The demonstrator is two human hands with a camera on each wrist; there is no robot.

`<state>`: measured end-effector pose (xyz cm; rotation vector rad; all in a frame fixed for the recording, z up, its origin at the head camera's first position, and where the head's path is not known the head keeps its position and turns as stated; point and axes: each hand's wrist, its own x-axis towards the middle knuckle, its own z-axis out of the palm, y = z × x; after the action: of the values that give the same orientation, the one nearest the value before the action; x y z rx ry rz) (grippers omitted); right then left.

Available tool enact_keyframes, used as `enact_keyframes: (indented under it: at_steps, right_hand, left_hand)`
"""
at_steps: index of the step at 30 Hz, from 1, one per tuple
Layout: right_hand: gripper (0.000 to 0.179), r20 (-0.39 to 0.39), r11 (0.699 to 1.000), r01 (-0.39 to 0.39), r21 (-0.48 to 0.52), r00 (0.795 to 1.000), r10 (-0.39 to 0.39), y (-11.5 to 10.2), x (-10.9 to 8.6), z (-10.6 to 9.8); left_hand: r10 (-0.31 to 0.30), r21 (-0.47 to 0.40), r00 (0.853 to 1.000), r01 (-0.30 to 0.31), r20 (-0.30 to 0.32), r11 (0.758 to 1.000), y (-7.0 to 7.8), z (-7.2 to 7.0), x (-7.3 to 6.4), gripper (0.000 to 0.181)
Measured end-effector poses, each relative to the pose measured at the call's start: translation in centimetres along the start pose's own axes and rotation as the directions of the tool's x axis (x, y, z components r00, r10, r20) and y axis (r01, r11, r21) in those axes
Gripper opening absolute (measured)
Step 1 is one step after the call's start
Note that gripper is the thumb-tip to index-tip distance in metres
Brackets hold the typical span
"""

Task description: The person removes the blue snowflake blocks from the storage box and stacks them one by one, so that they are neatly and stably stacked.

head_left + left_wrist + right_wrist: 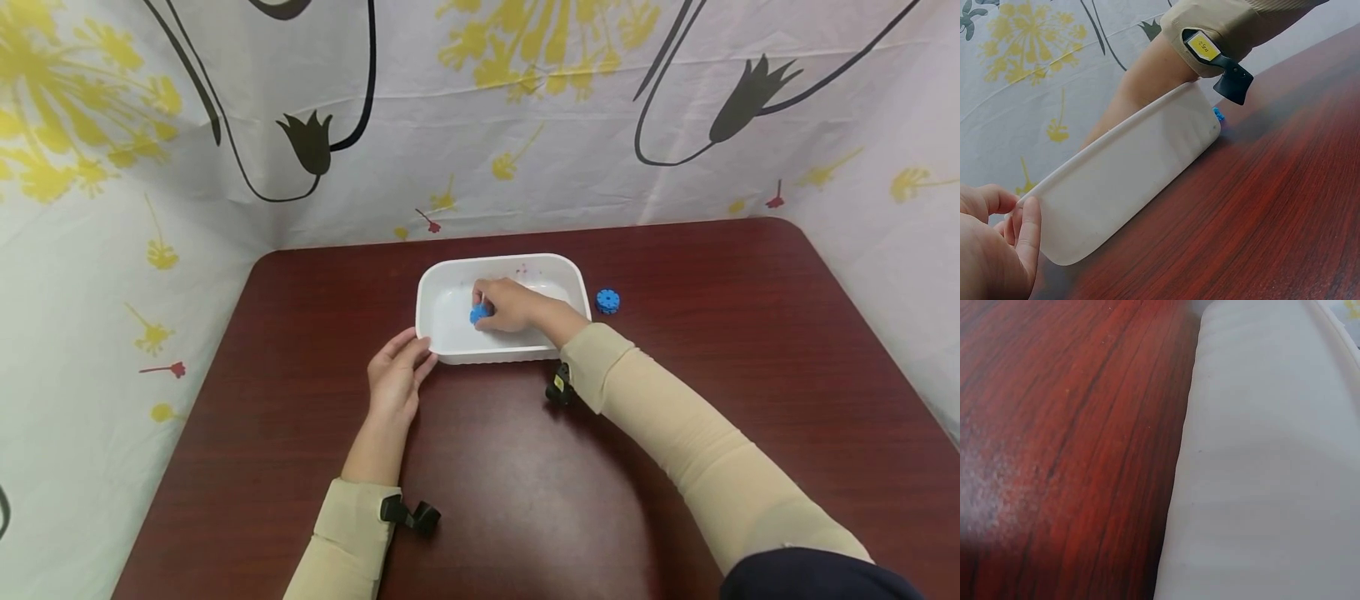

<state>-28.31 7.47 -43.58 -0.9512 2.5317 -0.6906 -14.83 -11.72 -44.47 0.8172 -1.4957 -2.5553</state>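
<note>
A white plastic tray (pixel 497 357) with rounded corners sits toward the far side of the table. At its near left corner my left hand (pixel 395 379) pinches the rim between thumb and fingers; the left wrist view shows the same grip along the tray's outer wall (pixel 1116 181). My right hand (pixel 512 304) reaches over the near right edge into the tray. Between its thumb and fingers is a small blue piece (pixel 478 313), low over the tray floor and partly hidden by the fingers. Only the tray's side (pixel 1260 462) and tabletop show in the right wrist view.
Just right of the tray lies a blue notched disc (pixel 607 301) with small holes. The dark red wooden table (pixel 300 317) has rounded far corners. A white cloth (pixel 480 167) printed with flowers hangs behind and at both sides.
</note>
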Motion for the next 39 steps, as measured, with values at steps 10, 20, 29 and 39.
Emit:
enact_keyframes:
  at_steps: [10, 20, 29, 39]
  right_hand:
    - [0.04, 0.011, 1.0, -0.005, 0.017, 1.0, 0.005, 0.5, -0.2, -0.2]
    - [0.028, -0.025, 0.999, 0.019, 0.027, 1.0, -0.019, 0.8, -0.5, -0.2]
    - [0.031, -0.041, 0.997, 0.039, 0.062, 0.999, -0.036, 0.8, -1.4, -0.8]
    - [0.03, -0.101, 0.997, 0.064, 0.036, 0.993, -0.061, 1.3, -2.5, -1.6]
  left_hand:
    - [0.0, 0.002, 1.0, 0.0, -0.005, 1.0, 0.0, 0.1, 0.0, 0.037]
    - [-0.011, -0.002, 1.0, 0.011, -0.002, 1.0, -0.1, 0.1, 0.0, 0.039]
    - [-0.003, -0.017, 1.0, 0.003, 0.001, 1.0, -0.2, 0.0, 0.1, 0.037]
    - [-0.018, -0.018, 1.0, 0.018, -0.002, 1.0, 0.0, 0.1, 0.0, 0.039]
